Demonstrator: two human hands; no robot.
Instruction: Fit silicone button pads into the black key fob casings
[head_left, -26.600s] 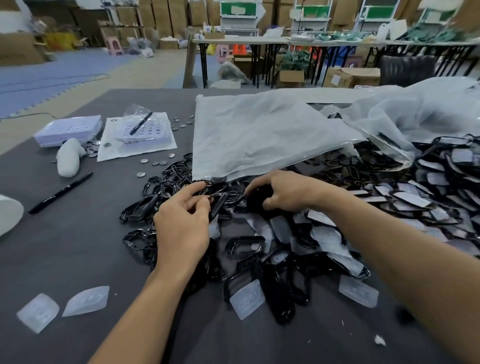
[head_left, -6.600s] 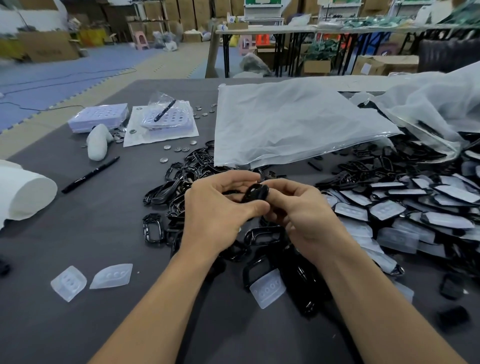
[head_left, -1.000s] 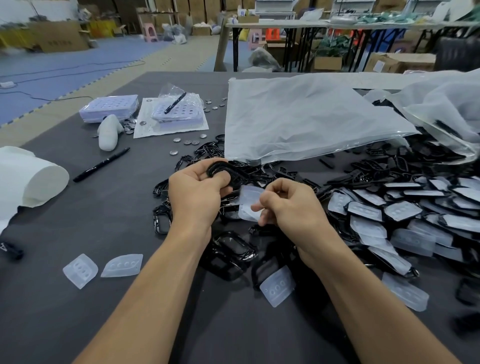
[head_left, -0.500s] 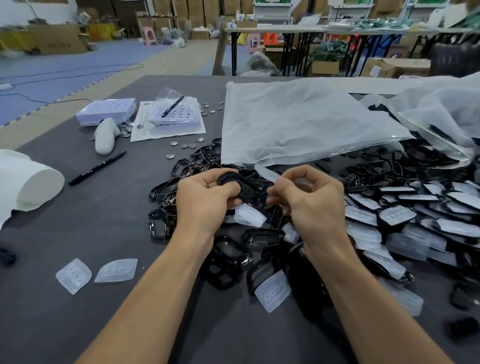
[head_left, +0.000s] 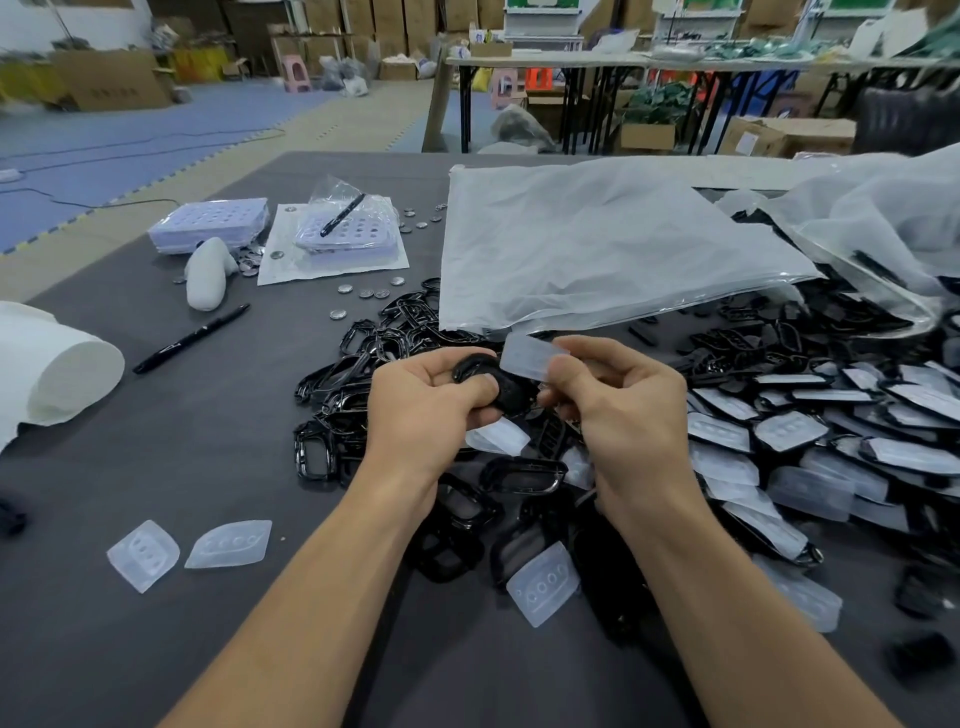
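Fingers of the left hand (head_left: 421, 410) curl round a glossy black, oval plastic key fob casing (head_left: 501, 387), thumb pressed on its near face. The right hand (head_left: 628, 410) pinches a translucent, milky silicone button pad (head_left: 527, 358), a soft rounded rectangle, between thumb and forefinger. The right hand's lower fingers are tucked against the casing's right side. The pad sits at the casing's far upper edge and touches it; whether any part is seated inside I cannot tell. Both are held just above the table, over the pile.

Under the hands lies a tangled heap of empty black casings (head_left: 363, 364), shiny open frames. A loose frosted pad (head_left: 543, 582) with four round bumps lies near the right forearm. Two more loose pads (head_left: 143, 553) lie flat by the left forearm, well apart from the heap. To the right, overlapping black casings with pale pads on them (head_left: 789, 431) spread like shingles.

Beyond the hands a large, crinkled, frosted plastic bag (head_left: 597, 249) lies over the heap's far edge. Left of it are small silver coin cells (head_left: 363, 293), a black marker pen (head_left: 192, 338), clear blister trays (head_left: 210, 223), a white rounded lump (head_left: 208, 273) and a white cylindrical roll (head_left: 52, 374). All rest on a dark grey, matte, felt-like table cover (head_left: 156, 623).
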